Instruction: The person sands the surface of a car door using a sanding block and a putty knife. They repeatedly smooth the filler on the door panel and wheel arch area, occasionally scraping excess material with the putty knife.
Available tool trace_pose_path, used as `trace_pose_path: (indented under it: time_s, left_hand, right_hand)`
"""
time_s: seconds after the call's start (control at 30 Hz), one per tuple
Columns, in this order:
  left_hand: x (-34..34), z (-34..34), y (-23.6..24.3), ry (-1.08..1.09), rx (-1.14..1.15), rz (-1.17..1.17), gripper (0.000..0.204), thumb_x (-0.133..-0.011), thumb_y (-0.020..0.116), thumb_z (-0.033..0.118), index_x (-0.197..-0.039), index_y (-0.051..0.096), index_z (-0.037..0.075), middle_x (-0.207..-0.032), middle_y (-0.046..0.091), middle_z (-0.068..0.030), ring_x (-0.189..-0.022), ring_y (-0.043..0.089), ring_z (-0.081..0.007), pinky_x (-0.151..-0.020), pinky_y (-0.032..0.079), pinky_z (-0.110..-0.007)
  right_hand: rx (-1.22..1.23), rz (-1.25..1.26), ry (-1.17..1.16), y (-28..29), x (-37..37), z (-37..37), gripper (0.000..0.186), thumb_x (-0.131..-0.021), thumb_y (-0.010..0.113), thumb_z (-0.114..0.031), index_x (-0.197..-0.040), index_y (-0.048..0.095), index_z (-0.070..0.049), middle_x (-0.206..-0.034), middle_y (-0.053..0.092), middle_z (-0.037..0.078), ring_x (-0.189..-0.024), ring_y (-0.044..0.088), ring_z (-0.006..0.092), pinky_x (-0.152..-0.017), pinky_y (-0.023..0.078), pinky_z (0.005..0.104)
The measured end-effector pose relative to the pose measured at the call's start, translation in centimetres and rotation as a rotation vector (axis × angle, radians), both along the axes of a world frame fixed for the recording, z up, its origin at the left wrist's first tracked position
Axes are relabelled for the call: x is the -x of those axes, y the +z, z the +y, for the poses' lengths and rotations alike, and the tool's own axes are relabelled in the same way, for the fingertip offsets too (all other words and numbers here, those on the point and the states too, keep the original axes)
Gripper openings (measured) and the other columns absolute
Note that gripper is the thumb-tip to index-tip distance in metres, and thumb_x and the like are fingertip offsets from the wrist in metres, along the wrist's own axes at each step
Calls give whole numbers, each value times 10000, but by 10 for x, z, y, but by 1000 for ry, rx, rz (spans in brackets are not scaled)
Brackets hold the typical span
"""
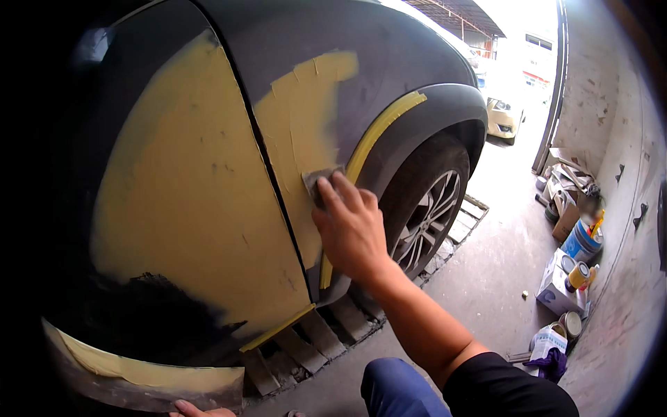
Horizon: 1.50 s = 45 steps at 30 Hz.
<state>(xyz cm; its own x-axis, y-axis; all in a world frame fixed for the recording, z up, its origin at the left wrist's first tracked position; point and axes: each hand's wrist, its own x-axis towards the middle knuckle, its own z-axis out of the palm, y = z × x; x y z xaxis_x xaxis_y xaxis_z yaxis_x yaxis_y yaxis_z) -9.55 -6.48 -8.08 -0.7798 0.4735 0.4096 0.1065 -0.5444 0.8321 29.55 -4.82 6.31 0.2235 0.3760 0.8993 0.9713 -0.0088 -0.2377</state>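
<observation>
My right hand [351, 229] grips a small flat spreader [312, 175], pressed on the pale yellow filler [295, 118] of a dark car's fender, just left of the wheel arch. A larger filler patch [174, 174] covers the door across the seam. Yellow tape [385, 121] follows the arch trim. At the lower left, my left hand [201, 410] grips the edge of a wide, thin board [139, 382] with yellow filler smeared along it; most of that hand is out of frame.
The wheel [427, 222] stands beside a slatted floor grate [306, 347]. Along the right wall [618, 299] lie cardboard, a blue bucket [577, 243], cans [571, 323], a box [552, 288] and purple gloves [552, 365]. Beyond the open doorway stands a light-coloured car [504, 118].
</observation>
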Motion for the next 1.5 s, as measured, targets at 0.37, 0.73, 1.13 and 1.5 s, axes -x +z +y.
trace_pose_path:
  time_s: [0.37, 0.73, 1.13, 1.5]
  left_hand:
    - [3, 3, 2, 56, 15, -28, 519, -1010, 604, 249, -1401, 464, -62, -1346, 573, -214, -1173, 589, -264, -1019, 477, -374]
    - [2, -3, 5, -37, -12, -24, 520, -1010, 606, 248, -1386, 462, -81, -1350, 559, -222, -1170, 582, -260, -1009, 473, -373]
    - [-10, -12, 24, 43, -5, -44, 534, -1025, 572, 238, -1413, 418, -94, -1401, 516, -242, -1210, 558, -279, -1038, 447, -381]
    - [-35, -22, 36, -636, -285, 538, 333, -1038, 470, 105, -1343, 490, -28, -1364, 546, -185, -1215, 512, -235, -1080, 382, -368]
  right_hand:
    - [-37, -48, -29, 36, -2, -15, 468, -847, 680, -214, -1298, 600, -116, -1351, 545, 136, -1193, 480, 372, -836, 486, 470]
    - [157, -92, 26, -30, 11, -22, 490, -833, 694, -233, -1300, 606, -114, -1366, 541, 114, -1211, 483, 328, -838, 470, 463]
    - [102, 1588, 1112, -12, -6, -60, 622, -938, 475, -315, -1495, 414, -44, -1193, 603, 126, -1024, 619, 225, -746, 551, 372]
    - [158, 1015, 864, -47, 4, -84, 498, -965, 564, -190, -1426, 500, -14, -1360, 541, 128, -1212, 542, 239, -1006, 443, 342]
